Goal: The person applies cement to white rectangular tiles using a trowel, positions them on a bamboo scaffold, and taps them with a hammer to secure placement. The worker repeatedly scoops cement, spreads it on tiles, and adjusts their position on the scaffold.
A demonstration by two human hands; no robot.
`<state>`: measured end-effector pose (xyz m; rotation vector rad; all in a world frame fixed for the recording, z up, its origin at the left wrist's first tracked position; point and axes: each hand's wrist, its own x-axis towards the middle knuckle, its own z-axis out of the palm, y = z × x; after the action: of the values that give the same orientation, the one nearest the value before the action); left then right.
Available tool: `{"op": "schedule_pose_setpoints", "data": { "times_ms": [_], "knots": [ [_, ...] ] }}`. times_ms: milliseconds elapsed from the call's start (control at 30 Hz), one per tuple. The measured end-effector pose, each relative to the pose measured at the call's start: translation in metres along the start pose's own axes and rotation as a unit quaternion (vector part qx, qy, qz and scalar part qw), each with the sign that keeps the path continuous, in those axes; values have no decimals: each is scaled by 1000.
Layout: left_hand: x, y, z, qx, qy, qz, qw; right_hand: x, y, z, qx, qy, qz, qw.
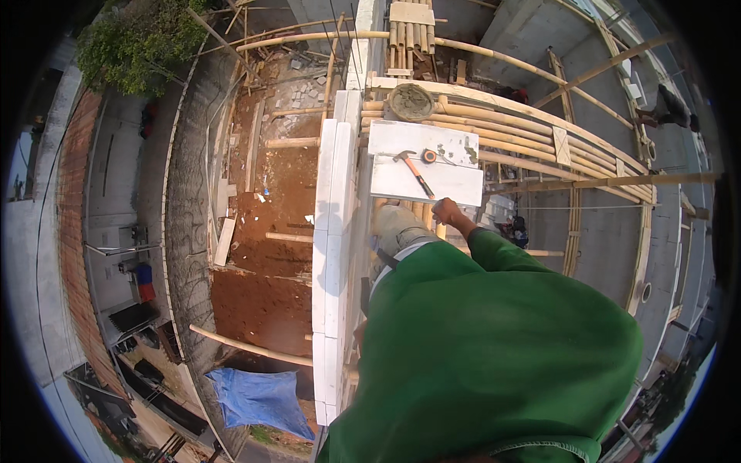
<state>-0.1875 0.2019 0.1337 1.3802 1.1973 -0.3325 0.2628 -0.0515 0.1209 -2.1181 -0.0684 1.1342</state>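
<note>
Atop two white blocks set side by side, a hammer lies flat, its dark grip ending close to the blocks' near edge; a tape measure sits just beside it. The right hand is at that same edge, fingers seemingly curled, though whether they clamp anything I cannot tell; the left hand is out of sight. One careless sweep of the right hand could knock the grip and tip the hammer off, and leaning on the rim might shift the blocks. Some bare surface remains on the blocks to the hammer's right. Beyond their far edge, a mortar bucket limits reach. Right of them run bamboo poles with gaps a dropped tool could slip through; left of them, past a white wall, red soil lies well below.
</note>
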Motion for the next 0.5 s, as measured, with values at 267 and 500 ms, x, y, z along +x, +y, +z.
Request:
{"op": "schedule_pose_setpoints", "data": {
  "times_ms": [267,500],
  "knots": [
    [53,116,-62,115,-75,-4,991,8,91,76,-262,142,-77,951],
    [118,195,-100,244,-174,-15,954,-120,158,81,142,247,204,937]
  ]
}}
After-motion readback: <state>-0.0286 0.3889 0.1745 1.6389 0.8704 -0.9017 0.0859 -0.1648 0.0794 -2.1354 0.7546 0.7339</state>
